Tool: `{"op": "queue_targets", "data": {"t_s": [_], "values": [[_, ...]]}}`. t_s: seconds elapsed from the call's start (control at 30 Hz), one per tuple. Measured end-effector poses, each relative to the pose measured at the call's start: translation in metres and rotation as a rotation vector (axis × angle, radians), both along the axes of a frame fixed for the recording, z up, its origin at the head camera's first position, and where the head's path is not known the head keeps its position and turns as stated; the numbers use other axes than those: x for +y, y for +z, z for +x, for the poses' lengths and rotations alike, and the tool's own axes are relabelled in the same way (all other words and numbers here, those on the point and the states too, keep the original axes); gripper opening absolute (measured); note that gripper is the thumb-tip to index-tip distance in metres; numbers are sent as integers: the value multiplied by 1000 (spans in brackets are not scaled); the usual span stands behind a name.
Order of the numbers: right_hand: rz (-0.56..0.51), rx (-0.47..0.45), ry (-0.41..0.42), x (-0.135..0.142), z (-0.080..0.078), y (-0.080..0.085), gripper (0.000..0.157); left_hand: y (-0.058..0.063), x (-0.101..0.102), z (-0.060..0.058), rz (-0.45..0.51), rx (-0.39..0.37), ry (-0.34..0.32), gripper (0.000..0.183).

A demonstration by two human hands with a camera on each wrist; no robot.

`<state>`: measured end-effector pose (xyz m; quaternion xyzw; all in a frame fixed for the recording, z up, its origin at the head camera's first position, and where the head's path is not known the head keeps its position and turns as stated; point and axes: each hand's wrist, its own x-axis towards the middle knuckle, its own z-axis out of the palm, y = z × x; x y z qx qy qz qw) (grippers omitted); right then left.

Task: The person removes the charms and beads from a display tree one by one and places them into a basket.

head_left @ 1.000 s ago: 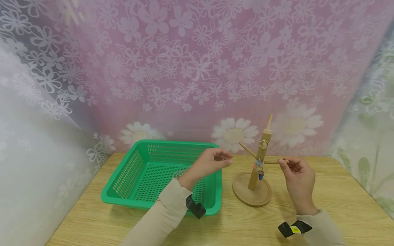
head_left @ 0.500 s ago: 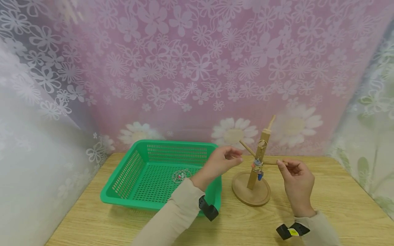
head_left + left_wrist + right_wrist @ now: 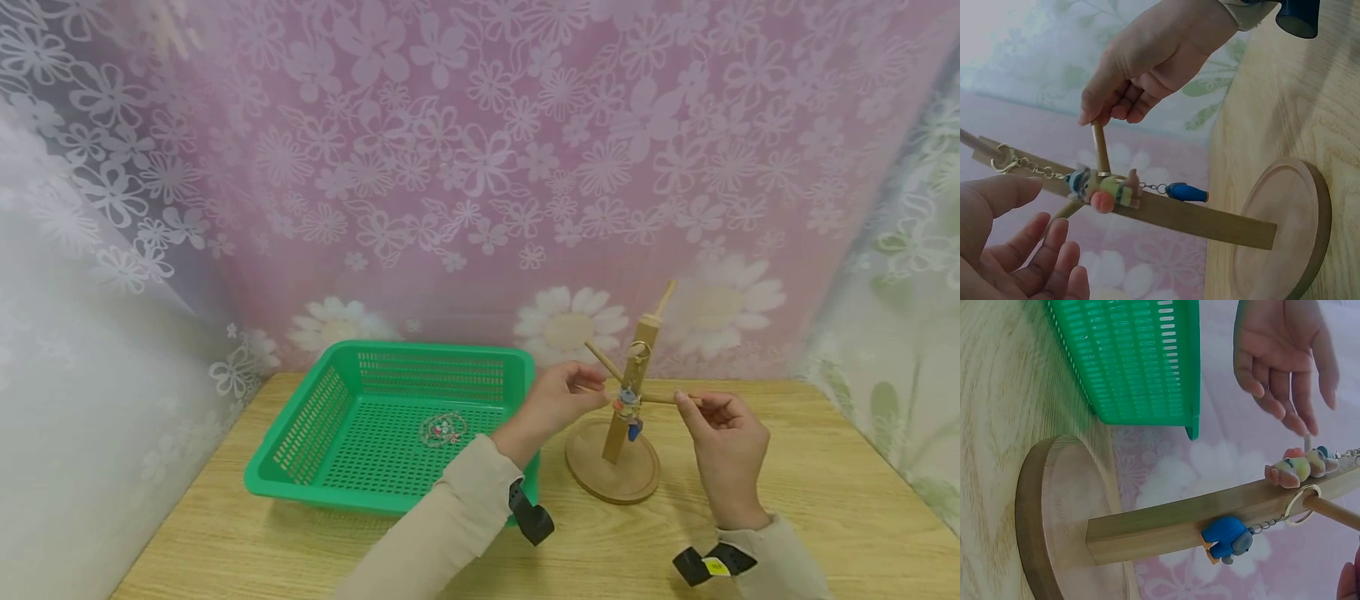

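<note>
A wooden peg stand (image 3: 618, 442) with a round base leans slightly on the table. My right hand (image 3: 731, 442) pinches the end of its right peg (image 3: 1100, 150) between thumb and finger. Around that peg hangs the gold ring (image 3: 1300, 506) of a blue elephant-like keychain (image 3: 1227, 537). A second keychain, a small figure (image 3: 1107, 187) in yellow-green with an orange ball, hangs by a chain from a ring (image 3: 1005, 159) on the upper peg. Close to the left peg (image 3: 602, 360), my left hand (image 3: 566, 398) is held with fingers loosely bent and nothing between them.
To the left stands a green plastic basket (image 3: 258, 482) with a beaded chain bracelet (image 3: 442, 429) inside. My left forearm crosses over its right front corner. A flowered curtain (image 3: 465, 167) hangs behind the wooden table (image 3: 840, 483).
My left hand has moved right, from over the basket's edge to beside the stand, uncovering the bracelet. My right hand stays at the peg, and the stand has shifted very slightly left.
</note>
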<state>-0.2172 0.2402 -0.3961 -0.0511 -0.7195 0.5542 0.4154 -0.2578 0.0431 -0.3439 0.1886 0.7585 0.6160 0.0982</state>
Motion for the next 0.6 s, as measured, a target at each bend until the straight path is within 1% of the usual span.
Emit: {"op": "queue_targets", "data": {"t_s": [0.17,0.3,0.43,0.6], "values": [[-60,-13,4,-3,2,3,12,-4,8,-1,-7,-10,8,23],[-105,-12,26,-3,1,3,9,-6,11,0,-7,-22,28,22],[-110,-15,33,-4,1,3,10,-8,17,0,-21,-21,58,22],[-107,-22,25,-4,1,3,12,-7,24,2,-52,-15,103,20]]}}
